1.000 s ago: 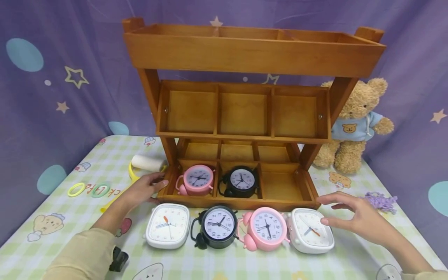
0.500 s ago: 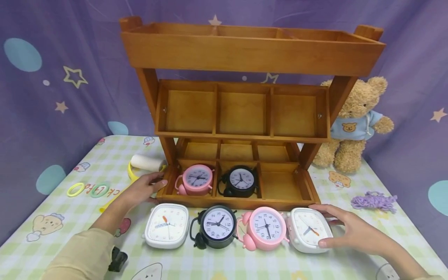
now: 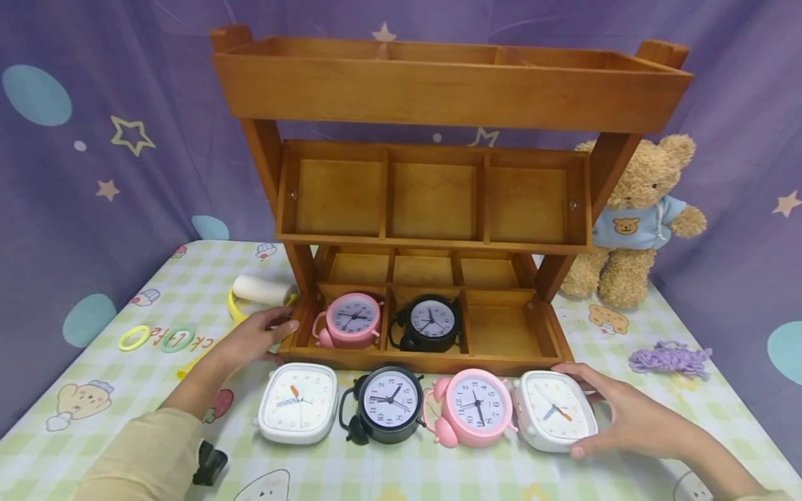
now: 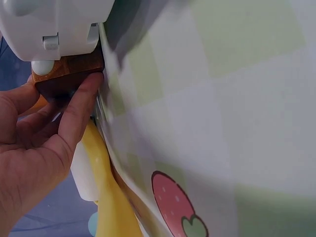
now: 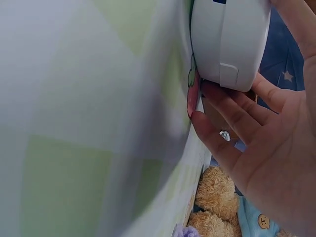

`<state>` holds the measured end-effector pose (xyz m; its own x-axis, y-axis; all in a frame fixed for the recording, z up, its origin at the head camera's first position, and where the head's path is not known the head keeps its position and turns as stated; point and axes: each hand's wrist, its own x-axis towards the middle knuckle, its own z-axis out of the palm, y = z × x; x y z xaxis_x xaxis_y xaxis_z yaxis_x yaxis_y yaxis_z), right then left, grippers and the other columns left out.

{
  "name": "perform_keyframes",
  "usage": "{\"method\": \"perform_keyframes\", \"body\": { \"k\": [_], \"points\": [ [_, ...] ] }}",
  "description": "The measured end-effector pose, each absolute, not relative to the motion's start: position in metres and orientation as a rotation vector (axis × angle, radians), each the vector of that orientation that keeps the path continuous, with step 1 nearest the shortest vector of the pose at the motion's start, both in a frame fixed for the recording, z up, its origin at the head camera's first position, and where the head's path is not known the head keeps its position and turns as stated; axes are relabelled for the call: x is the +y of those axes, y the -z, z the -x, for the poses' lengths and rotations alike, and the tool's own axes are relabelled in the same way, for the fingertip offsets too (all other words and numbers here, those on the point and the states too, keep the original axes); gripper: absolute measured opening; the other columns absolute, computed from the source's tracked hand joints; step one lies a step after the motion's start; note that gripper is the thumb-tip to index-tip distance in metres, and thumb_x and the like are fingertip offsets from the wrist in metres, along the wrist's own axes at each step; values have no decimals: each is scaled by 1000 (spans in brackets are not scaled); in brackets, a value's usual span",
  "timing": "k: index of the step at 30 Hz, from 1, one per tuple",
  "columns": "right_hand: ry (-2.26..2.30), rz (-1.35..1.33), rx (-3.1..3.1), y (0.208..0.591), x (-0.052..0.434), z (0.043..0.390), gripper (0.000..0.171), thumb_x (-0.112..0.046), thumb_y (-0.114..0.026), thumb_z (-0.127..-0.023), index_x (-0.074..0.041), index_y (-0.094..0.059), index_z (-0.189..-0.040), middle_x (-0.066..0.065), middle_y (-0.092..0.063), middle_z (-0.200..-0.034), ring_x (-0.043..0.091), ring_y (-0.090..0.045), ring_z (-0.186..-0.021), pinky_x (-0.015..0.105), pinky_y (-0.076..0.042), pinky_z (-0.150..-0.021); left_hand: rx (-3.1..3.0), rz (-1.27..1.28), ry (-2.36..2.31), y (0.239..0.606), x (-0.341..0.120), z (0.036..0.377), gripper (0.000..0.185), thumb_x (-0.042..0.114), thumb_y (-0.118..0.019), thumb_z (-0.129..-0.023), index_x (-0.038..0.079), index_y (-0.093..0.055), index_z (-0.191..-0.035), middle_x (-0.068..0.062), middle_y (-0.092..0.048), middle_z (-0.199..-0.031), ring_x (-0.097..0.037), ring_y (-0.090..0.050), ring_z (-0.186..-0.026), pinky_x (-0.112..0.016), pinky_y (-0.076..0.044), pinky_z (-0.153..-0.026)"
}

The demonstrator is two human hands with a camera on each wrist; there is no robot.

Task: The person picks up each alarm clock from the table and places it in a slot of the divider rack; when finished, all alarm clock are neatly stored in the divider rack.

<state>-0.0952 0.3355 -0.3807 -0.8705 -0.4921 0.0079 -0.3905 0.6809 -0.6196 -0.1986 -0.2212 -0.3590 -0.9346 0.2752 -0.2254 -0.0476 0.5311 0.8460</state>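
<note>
The right grip (image 3: 633, 419) is cupping the rightmost white clock (image 3: 554, 410), thumb sitting at its near corner, fingers lying round its far corner; that clock is resting on the worktop (image 3: 343, 479). The left grip (image 3: 250, 341) is clasping the wooden shelf (image 3: 451, 90) at its lower left end, near another white clock (image 3: 298, 403).

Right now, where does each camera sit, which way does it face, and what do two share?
Head: on the head, facing forward and down at the wooden rack; left hand, right hand and sleeves show.
Left wrist: on that wrist, facing the rack's corner; left hand shows.
Right wrist: likewise, facing a white clock; right hand shows.
Head and right wrist share the teddy bear.
</note>
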Motion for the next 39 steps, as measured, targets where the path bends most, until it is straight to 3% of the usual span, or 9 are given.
{"method": "perform_keyframes", "body": {
  "k": [7,17,24,29,34,39],
  "points": [
    [949,763,2720,382,338,98,98,-27,-95,-71,-11,-42,-152,18,-54,-143,10,-57,-118,31,-56,-89,2444,-198,-1376,360,-222,199,55,12,-44,-110,-22,-23,-148,-46,-33,-144,-56,-41,-131,-48,-63,-80],
    [936,816,2731,383,337,98,100,-33,-96,-68,-12,-44,-150,4,-60,-135,6,-58,-111,27,-53,-87,2419,-175,-1380,359,-220,197,57,12,-44,-110,-21,-20,-150,-47,-28,-147,-58,-37,-134,-46,-63,-81],
    [902,781,2738,381,335,100,99,-38,-94,-70,-9,-44,-150,12,-60,-136,10,-61,-107,27,-54,-84,2416,-178,-1384,358,-220,197,58,13,-44,-110,-21,-20,-150,-46,-28,-148,-58,-37,-134,-46,-63,-81],
    [932,823,2738,379,337,99,96,-32,-94,-71,-5,-45,-149,16,-57,-139,6,-56,-117,28,-56,-86,2421,-184,-1380,359,-221,198,57,12,-44,-110,-21,-20,-150,-46,-29,-147,-57,-38,-133,-46,-63,-80],
    [958,802,2749,376,337,98,92,-33,-95,-70,-10,-49,-147,9,-59,-138,2,-53,-120,28,-56,-89,2422,-192,-1383,360,-222,199,57,12,-42,-110,-22,-19,-150,-47,-29,-147,-57,-38,-133,-47,-63,-80],
    [969,790,2743,363,342,98,90,-27,-93,-72,-17,-47,-149,6,-59,-136,7,-56,-115,29,-56,-84,2410,-221,-1402,364,-226,201,61,18,-46,-110,-21,-20,-149,-47,-29,-147,-57,-39,-133,-47,-63,-80]
  ]
}}
